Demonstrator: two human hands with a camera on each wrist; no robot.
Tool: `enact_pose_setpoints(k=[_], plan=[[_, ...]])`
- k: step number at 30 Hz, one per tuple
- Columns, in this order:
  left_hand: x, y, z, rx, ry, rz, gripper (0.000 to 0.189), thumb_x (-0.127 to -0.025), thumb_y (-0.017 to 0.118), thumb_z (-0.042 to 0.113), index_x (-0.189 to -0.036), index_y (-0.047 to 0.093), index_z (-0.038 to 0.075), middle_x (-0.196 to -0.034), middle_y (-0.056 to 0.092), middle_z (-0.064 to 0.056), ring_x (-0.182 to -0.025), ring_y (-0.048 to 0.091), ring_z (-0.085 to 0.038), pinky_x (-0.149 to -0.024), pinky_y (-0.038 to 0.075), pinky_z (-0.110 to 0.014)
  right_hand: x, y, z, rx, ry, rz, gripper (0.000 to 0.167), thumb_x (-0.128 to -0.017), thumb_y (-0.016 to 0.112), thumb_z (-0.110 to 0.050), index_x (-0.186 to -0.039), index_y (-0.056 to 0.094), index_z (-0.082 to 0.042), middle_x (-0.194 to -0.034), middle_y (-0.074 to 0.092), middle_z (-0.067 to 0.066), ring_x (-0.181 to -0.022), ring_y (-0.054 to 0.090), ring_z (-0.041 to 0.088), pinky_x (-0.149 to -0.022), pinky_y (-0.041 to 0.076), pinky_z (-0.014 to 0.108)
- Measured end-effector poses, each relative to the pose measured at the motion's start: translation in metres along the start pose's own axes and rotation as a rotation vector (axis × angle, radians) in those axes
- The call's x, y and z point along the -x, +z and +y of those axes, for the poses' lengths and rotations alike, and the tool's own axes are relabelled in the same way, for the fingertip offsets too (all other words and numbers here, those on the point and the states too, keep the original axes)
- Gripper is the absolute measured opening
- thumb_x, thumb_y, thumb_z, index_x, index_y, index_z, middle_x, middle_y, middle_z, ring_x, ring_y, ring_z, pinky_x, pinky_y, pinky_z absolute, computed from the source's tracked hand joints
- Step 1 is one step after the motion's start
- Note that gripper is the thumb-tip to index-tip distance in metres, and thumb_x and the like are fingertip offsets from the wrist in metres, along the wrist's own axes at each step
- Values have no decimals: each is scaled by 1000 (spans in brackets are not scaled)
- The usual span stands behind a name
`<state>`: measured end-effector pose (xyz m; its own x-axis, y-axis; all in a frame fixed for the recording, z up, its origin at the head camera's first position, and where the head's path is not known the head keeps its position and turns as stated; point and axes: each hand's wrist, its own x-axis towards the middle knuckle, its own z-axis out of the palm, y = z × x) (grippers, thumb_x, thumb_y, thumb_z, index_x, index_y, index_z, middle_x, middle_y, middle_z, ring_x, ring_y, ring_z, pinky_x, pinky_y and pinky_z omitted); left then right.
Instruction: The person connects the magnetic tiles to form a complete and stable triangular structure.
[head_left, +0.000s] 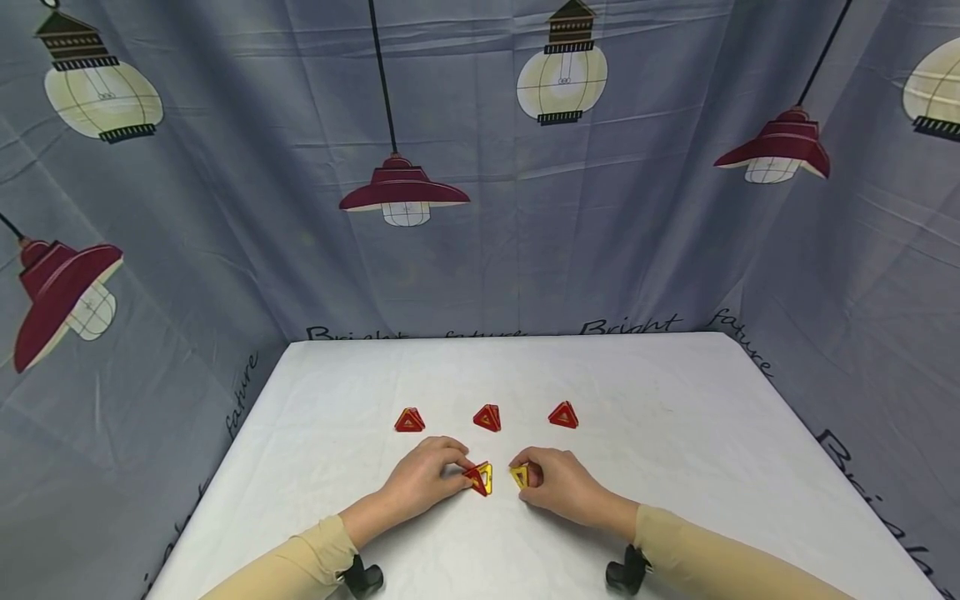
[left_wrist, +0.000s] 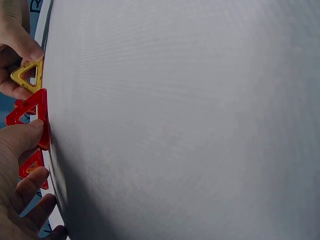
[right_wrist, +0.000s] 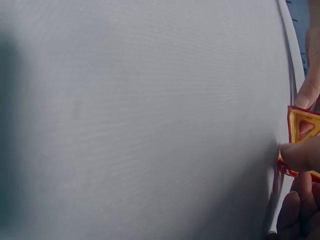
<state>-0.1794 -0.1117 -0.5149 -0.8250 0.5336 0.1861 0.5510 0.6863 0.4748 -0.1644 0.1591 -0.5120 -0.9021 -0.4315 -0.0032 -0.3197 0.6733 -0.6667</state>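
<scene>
My left hand [head_left: 431, 477] pinches a red triangular tile [head_left: 476, 478] with a cut-out middle, low over the white table. A yellow triangular tile [head_left: 488, 477] stands against the red one, angled to it. Across a small gap to the right, my right hand [head_left: 561, 485] pinches another yellow triangular tile [head_left: 519, 476] between thumb and fingers. The left wrist view shows the thumb on the face of the red tile [left_wrist: 44, 122], just below the right hand's yellow tile [left_wrist: 21, 76]. In the right wrist view the right thumb covers part of the tiles.
Three red pyramids built of triangular tiles stand in a row behind the hands: a left one [head_left: 409, 420], a middle one [head_left: 487, 417] and a right one [head_left: 563, 415]. A grey curtain [head_left: 480, 275] with printed lamps surrounds the white table [head_left: 675, 392] at the back and sides.
</scene>
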Motion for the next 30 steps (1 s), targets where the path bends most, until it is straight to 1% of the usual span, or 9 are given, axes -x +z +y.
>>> enact_pose_setpoints(k=[3,5,8,10,11,18,27,30], plan=[[0,0,0,0,0,3,16,-90,79,28,-104,80,19,-120,67,3,-117,60,-19,-98,49,-40,-1,1,0,-4,-17,-5,33,-82,85,-12,-111,71,-14,-72,54,-10,-64,48,5,-58,40,25],[0,0,0,0,2,5,16,-90,79,27,-105,80,19,-120,67,3,-116,60,-20,-98,49,-40,-2,1,-1,15,-35,-11,32,-82,86,-15,-110,71,-16,-70,54,-12,-63,48,4,-67,41,29],[0,0,-1,-2,3,7,16,-90,79,27,-105,80,20,-120,67,3,-116,60,-20,-98,49,-40,-3,3,-1,49,-58,-20,32,-82,87,-21,-110,71,-19,-68,55,-17,-62,48,2,-80,39,39],[0,0,-1,-1,1,5,16,-90,79,28,-105,80,20,-120,67,3,-116,60,-19,-98,49,-40,-4,3,-1,68,-64,-21,32,-82,87,-24,-110,70,-21,-68,54,-18,-62,48,1,-84,35,44],[0,0,-1,-1,1,4,16,-91,80,28,-105,80,20,-120,67,3,-116,60,-19,-98,49,-40,-4,4,-1,70,-66,-20,32,-82,87,-25,-109,70,-21,-68,55,-18,-62,48,1,-85,35,46],[-1,-1,1,4,-2,-3,17,-90,80,27,-105,80,19,-120,68,3,-116,60,-20,-98,50,-41,-4,4,0,100,-82,-13,30,-84,85,-25,-110,72,-20,-67,54,-20,-62,48,0,-87,37,46],[-1,-1,2,10,10,6,15,-90,80,25,-103,80,18,-119,68,1,-116,61,-21,-97,50,-42,-5,1,-1,125,-66,-36,30,-84,85,-27,-111,74,-20,-67,55,-21,-66,46,2,-87,37,43],[-1,0,2,6,12,11,15,-90,80,25,-103,80,19,-119,68,1,-116,61,-21,-97,50,-42,-5,2,-1,120,-61,-24,31,-84,85,-30,-112,75,-22,-69,56,-22,-67,47,2,-84,36,41]])
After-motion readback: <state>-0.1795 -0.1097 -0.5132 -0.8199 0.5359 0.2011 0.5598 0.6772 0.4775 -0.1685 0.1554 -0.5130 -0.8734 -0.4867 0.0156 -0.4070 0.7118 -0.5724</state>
